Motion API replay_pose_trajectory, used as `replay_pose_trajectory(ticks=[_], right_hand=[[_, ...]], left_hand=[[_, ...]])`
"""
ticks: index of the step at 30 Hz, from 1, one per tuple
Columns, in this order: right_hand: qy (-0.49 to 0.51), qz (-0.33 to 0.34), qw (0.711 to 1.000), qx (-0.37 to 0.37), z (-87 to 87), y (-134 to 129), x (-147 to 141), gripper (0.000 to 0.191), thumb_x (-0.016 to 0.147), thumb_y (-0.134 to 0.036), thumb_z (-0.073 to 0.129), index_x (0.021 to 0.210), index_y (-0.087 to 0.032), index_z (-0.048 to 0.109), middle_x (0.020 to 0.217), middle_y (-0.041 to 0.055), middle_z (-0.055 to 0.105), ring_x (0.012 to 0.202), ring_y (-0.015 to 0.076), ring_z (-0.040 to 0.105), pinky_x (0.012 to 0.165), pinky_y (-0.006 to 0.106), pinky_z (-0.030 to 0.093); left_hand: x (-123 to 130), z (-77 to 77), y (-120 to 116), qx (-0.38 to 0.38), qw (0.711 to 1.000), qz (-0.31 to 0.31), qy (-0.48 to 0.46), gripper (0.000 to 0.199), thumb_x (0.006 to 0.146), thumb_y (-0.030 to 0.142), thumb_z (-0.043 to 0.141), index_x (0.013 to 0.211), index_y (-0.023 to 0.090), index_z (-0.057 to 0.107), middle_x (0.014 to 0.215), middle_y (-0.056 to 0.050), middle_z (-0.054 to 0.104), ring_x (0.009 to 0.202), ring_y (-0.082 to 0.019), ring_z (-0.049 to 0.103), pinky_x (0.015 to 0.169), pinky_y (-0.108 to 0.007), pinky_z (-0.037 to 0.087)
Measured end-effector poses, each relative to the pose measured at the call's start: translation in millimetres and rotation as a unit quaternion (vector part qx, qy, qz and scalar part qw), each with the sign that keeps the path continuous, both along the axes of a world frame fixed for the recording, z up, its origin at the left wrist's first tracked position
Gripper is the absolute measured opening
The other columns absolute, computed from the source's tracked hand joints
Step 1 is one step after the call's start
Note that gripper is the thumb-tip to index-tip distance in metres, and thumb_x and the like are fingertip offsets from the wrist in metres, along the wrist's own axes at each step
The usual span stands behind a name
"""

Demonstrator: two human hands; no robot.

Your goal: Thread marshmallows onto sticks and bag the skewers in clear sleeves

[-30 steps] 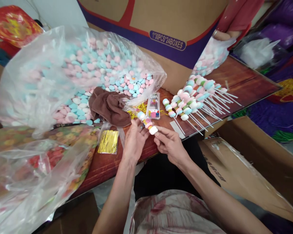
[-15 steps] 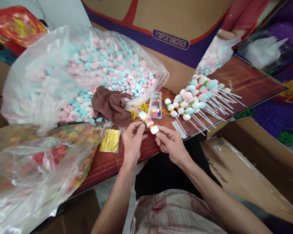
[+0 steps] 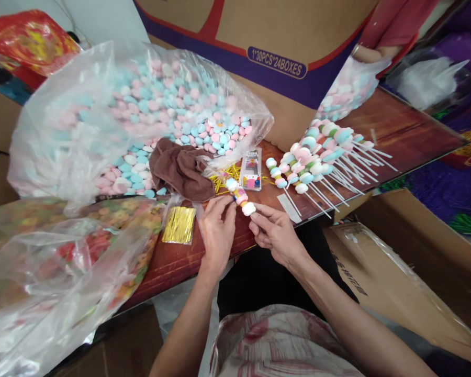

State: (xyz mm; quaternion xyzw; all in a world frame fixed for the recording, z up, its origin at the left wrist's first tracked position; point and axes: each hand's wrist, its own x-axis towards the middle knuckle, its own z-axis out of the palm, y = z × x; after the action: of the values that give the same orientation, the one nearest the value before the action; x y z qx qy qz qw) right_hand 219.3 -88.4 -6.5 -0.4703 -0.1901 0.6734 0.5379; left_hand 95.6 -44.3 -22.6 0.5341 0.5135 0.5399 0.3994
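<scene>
Over the table's front edge, a candy skewer (image 3: pixel 241 198) of white, pink, blue and yellow pieces is held at a slant in a clear wrapper. My right hand (image 3: pixel 277 230) is closed on its lower end, beside the white marshmallow. My left hand (image 3: pixel 219 226) pinches at its left side, finger and thumb pressed together; what exactly lies between those fingertips is hidden. Just beyond are loose gold twist ties (image 3: pixel 230 177) and a sheet of printed labels (image 3: pixel 251 170). A packet of gold twist ties (image 3: pixel 178 225) lies left of my left hand.
A large clear bag of marshmallows (image 3: pixel 153 99) fills the back left, with a brown cloth (image 3: pixel 180 170) in front. Finished-looking skewers (image 3: pixel 317 152) are piled at right. A bag of fruit-coloured candy (image 3: pixel 82 256) lies left. Another person's arm (image 3: pixel 371 52) shows behind a carton (image 3: pixel 282 31).
My left hand has turned slightly, its fingers closer to the skewer. The right hand keeps its hold, and the whole view has shifted a little.
</scene>
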Motion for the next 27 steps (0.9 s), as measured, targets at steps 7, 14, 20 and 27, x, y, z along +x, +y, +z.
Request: replay_pose_trajectory(ticks=[7, 14, 20, 27], right_hand=[[0.025, 0.008, 1.0, -0.017, 3.9, -0.8, 0.0, 0.038, 0.072, -0.031, 0.077, 0.106, -0.016, 0.069, 0.054, -0.0074, 0.052, 0.036, -0.0002, 0.021, 0.038, 0.017, 0.009], [0.077, -0.023, 0.997, -0.018, 4.2, -0.3, 2.1, 0.036, 0.07, -0.026, 0.08, 0.102, -0.016, 0.069, 0.054, -0.0086, 0.049, 0.039, -0.0003, 0.017, 0.038, 0.017, 0.009], [0.001, -0.048, 0.999, 0.015, -4.4, -0.6, 2.1, 0.036, 0.076, -0.029, 0.074, 0.109, -0.015, 0.07, 0.052, -0.009, 0.047, 0.039, 0.0009, 0.017, 0.037, 0.017, 0.012], [-0.451, -0.027, 0.861, 0.234, -14.1, -9.6, 4.7, 0.036, 0.095, -0.022, 0.048, 0.124, -0.022, 0.069, 0.079, 0.0029, 0.067, 0.069, 0.0144, 0.061, 0.067, 0.026, 0.053]], left_hand=[[-0.6, -3.2, -1.0, 0.035, 0.996, -0.003, 0.076, 0.015, 0.082, 0.017, 0.065, 0.086, 0.027, 0.075, 0.09, -0.004, 0.066, 0.089, -0.022, 0.058, 0.09, -0.032, 0.042], [-1.2, -3.6, -0.6, 0.052, 0.991, -0.026, 0.119, 0.014, 0.079, 0.012, 0.063, 0.079, 0.025, 0.069, 0.084, -0.003, 0.06, 0.079, -0.019, 0.054, 0.08, -0.029, 0.041], [-5.9, -9.9, 1.0, 0.056, 0.988, -0.069, 0.125, 0.012, 0.079, 0.011, 0.059, 0.077, 0.022, 0.061, 0.08, -0.001, 0.059, 0.077, -0.016, 0.056, 0.073, -0.027, 0.042], [-6.6, -8.8, -3.6, 0.043, 0.989, -0.107, 0.093, 0.01, 0.079, 0.011, 0.057, 0.074, 0.02, 0.056, 0.079, 0.001, 0.055, 0.073, -0.013, 0.055, 0.066, -0.025, 0.043]])
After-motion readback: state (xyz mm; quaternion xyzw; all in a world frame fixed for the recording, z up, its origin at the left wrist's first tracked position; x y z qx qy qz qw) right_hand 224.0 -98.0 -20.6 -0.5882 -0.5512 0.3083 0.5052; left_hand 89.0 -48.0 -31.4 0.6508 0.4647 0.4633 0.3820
